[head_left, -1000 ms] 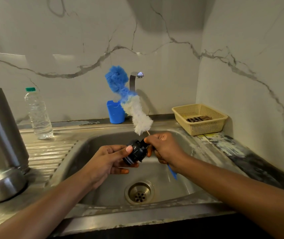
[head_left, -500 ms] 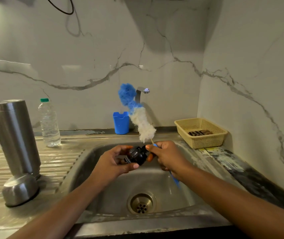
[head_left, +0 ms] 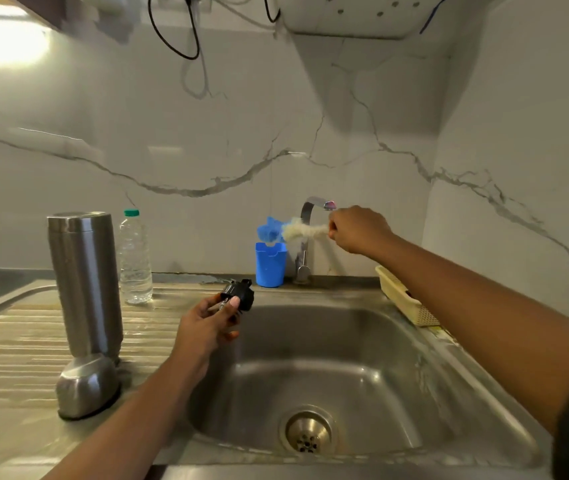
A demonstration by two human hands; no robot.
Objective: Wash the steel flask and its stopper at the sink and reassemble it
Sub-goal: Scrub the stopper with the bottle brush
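The steel flask [head_left: 84, 278] stands upright on the draining board at the left, with its steel cup lid [head_left: 86, 385] lying upside down in front of it. My left hand [head_left: 207, 323] holds the black stopper [head_left: 239, 295] over the sink's left rim. My right hand [head_left: 357, 229] is up by the tap [head_left: 310, 216], gripping the bottle brush [head_left: 290, 230], whose white and blue head points left, just above the blue holder cup [head_left: 269, 265].
The steel sink [head_left: 314, 344] has a drain [head_left: 307, 432] at the front. A clear plastic water bottle [head_left: 134, 258] stands behind the flask. A yellow basket [head_left: 411, 303] sits right of the sink. Cables hang on the wall above.
My right hand has lifted the brush away from the stopper, up and back to the tap and blue cup. The left hand moved the stopper left. The camera has tilted up.
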